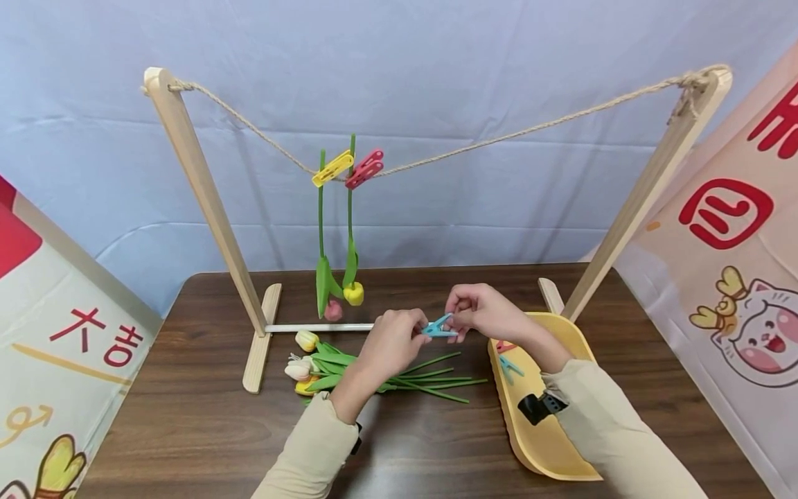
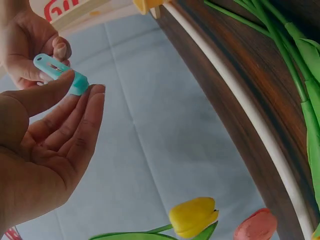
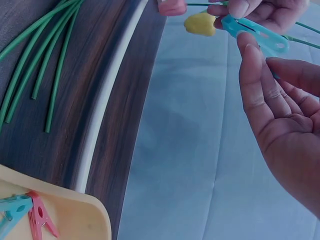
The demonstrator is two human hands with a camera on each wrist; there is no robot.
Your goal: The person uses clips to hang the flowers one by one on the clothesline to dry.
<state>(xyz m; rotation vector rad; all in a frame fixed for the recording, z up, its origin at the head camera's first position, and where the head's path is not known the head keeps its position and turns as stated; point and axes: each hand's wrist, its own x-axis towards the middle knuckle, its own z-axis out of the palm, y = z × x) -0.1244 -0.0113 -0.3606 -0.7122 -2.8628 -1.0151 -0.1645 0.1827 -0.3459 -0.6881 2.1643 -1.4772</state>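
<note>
My left hand [image 1: 389, 339] pinches the nose end of a light-blue clothespin [image 1: 439, 326] between thumb and fingers. At its spread handles, my right hand [image 1: 489, 313] holds the same clothespin with its fingertips. Behind, two tulips hang head down from a rope [image 1: 499, 140]. A yellow clothespin [image 1: 333, 168] grips the stem of the pink tulip [image 1: 333, 310], and a red clothespin [image 1: 364, 170] that of the yellow tulip [image 1: 353, 294]. Under my left forearm several more tulips [image 1: 333, 364] lie on the table, their stems pointing right.
A yellow basket [image 1: 520, 440] stands under my right forearm, with a blue clothespin [image 1: 510, 368] and a red clothespin [image 3: 41, 217] inside. Wooden posts [image 1: 208, 201] carry the sagging rope on both sides. A white bar [image 1: 321, 328] joins their feet low over the brown table [image 1: 430, 457].
</note>
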